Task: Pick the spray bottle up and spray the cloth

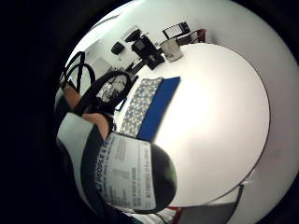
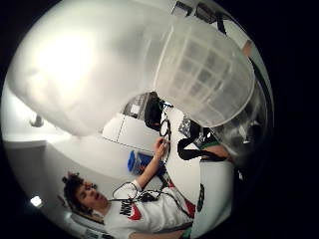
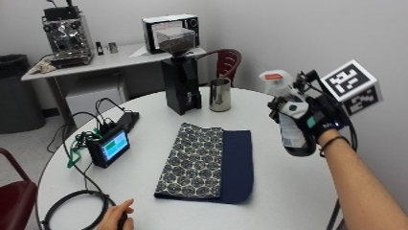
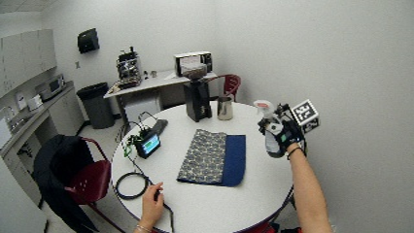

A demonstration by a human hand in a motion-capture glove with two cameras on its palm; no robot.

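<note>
We are gripping the dark, white-labelled spray bottle (image 3: 294,128) in our black-gloved right hand (image 3: 312,120), holding it in the air beside the folded navy and patterned cloth (image 3: 205,163) lying on the round white table (image 3: 287,191). Aimed poorly, the mist could reach the small green-screened device (image 3: 109,147). The trigger finger is hidden.

A black coffee grinder (image 3: 180,81), steel cup (image 3: 220,95) and small screen (image 3: 109,147) stand on the round table (image 3: 287,182), left of the gloved hand (image 3: 312,120).
</note>
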